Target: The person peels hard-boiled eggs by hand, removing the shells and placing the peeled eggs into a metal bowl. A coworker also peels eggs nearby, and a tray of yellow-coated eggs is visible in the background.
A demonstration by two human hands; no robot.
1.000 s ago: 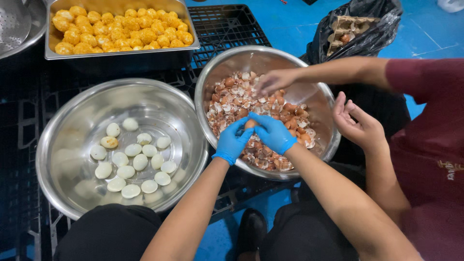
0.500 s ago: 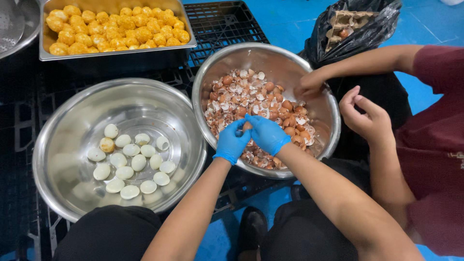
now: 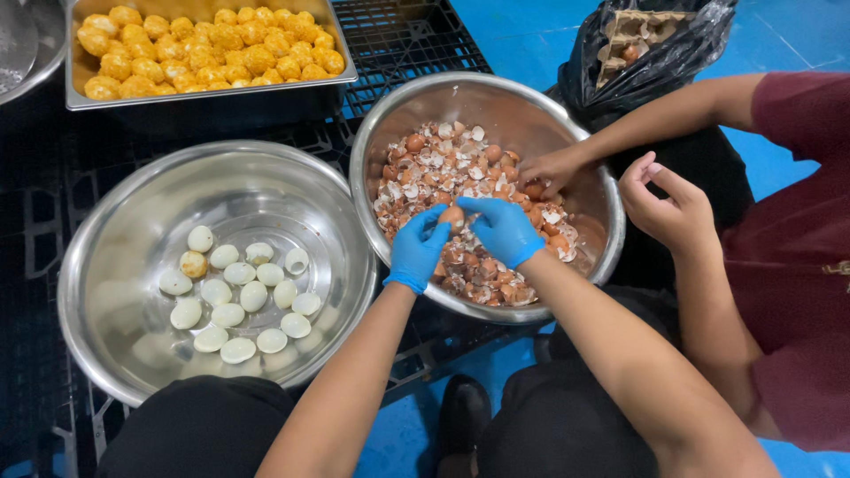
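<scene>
Both my hands wear blue gloves and meet over a steel bowl [image 3: 567,124] full of brown and white eggshell pieces [image 3: 434,168]. My left hand [image 3: 419,248] and my right hand [image 3: 503,230] hold one brown egg [image 3: 452,216] between the fingertips, just above the shells. To the left stands a larger steel bowl [image 3: 133,230] with several peeled white eggs [image 3: 239,296] on its bottom.
A co-worker in a dark red top sits at the right; one bare hand [image 3: 549,168] reaches into the shell bowl, the other [image 3: 668,208] hovers beside its rim. A steel tray of yellow yolk balls [image 3: 208,49] lies behind. A black bag [image 3: 646,53] holds egg cartons. The bowls rest on black crates [image 3: 407,35].
The co-worker's hand has moved from the bowl's far rim down into the shells, near my right hand. My hands have stayed together on the egg.
</scene>
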